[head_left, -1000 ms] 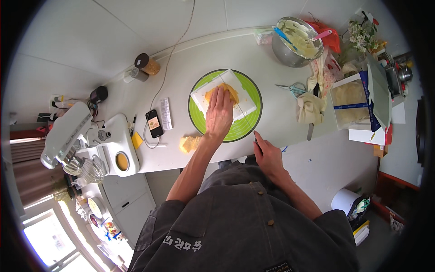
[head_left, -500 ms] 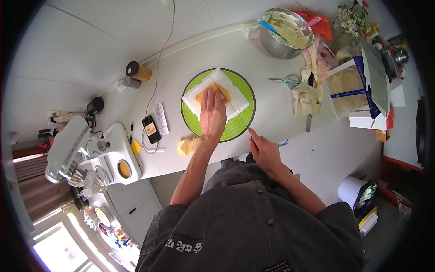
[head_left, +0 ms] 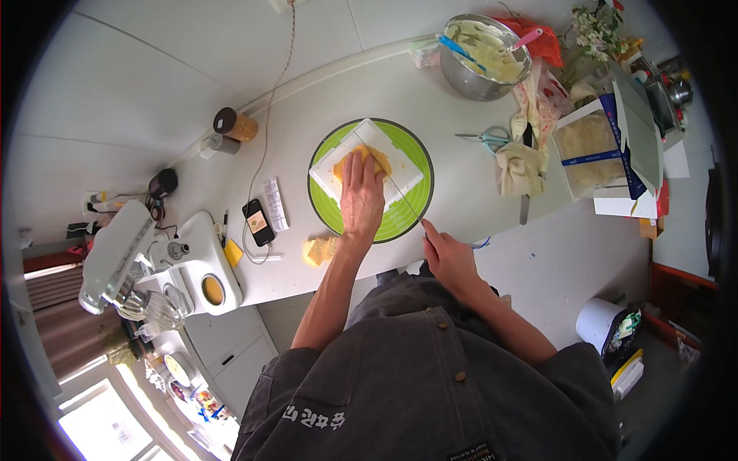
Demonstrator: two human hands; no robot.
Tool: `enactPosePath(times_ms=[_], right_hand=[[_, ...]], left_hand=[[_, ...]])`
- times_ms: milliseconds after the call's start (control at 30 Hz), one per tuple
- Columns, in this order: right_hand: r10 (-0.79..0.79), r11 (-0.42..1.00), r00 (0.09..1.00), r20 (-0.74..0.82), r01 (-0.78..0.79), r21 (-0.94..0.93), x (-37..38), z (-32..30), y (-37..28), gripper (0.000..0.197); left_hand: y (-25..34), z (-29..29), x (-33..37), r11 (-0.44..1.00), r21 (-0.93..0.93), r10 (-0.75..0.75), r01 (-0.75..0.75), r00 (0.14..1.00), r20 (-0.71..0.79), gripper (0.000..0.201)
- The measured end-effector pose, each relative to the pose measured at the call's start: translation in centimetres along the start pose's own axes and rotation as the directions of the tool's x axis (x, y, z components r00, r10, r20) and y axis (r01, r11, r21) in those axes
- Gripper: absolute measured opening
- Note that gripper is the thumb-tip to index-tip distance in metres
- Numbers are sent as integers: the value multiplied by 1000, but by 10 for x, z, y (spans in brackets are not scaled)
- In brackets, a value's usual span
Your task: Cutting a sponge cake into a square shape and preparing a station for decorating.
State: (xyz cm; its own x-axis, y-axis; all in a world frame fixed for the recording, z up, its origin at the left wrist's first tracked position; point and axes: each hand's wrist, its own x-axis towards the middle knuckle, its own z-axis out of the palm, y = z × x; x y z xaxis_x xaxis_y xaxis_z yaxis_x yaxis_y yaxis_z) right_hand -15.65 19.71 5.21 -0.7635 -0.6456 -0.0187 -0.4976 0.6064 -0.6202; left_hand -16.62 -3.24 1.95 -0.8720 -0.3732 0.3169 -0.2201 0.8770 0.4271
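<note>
A yellow piece of sponge cake (head_left: 375,160) rests on a white square board (head_left: 327,170), which lies on a round green mat (head_left: 403,140). My left hand (head_left: 361,201) lies on the cake with its fingers stretched forward, covering much of it. A long, thin knife (head_left: 403,197) runs slantwise across the board beside those fingers; part of its blade is over or in the cake, I cannot tell which. At the counter's front edge, my right hand (head_left: 448,261) is closed round the knife's handle end, index finger reaching along it. More cake pieces (head_left: 319,250) sit left of the mat.
To the left are a phone (head_left: 258,223) with a cable, a paper slip (head_left: 275,203), jars (head_left: 235,124) and a stand mixer (head_left: 123,253). A metal bowl of cream (head_left: 486,58) with spatulas, scissors (head_left: 489,138), a cloth (head_left: 520,167) and an open box (head_left: 592,146) stand right.
Both hands, the knife and the cake keep nearly the same places. The whole view has shifted very slightly.
</note>
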Motion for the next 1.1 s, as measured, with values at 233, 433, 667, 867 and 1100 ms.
enactPosePath(times_ms=[233, 433, 667, 867, 1100], right_hand=[[-36, 999, 999, -34, 36, 4, 23, 11, 4, 40], [6, 999, 1000, 23, -6, 32, 4, 5, 11, 38], [-13, 999, 1000, -8, 13, 32, 21, 25, 20, 39], [-21, 997, 1000, 1, 21, 68, -9, 25, 40, 37], [-1, 994, 1000, 3, 0, 110, 16, 35, 40, 38]], left_hand=[[0, 2, 1, 1000, -19, -3, 3, 1000, 0, 36], [-3, 2, 0, 1000, 11, 3, -3, 1000, 8, 36], [-4, 4, 0, 1000, -20, 20, -20, 1000, 10, 36], [-5, 4, -1, 1000, -29, -11, 11, 1000, 5, 36], [-4, 5, 1, 998, -50, 27, -27, 1000, 8, 37]])
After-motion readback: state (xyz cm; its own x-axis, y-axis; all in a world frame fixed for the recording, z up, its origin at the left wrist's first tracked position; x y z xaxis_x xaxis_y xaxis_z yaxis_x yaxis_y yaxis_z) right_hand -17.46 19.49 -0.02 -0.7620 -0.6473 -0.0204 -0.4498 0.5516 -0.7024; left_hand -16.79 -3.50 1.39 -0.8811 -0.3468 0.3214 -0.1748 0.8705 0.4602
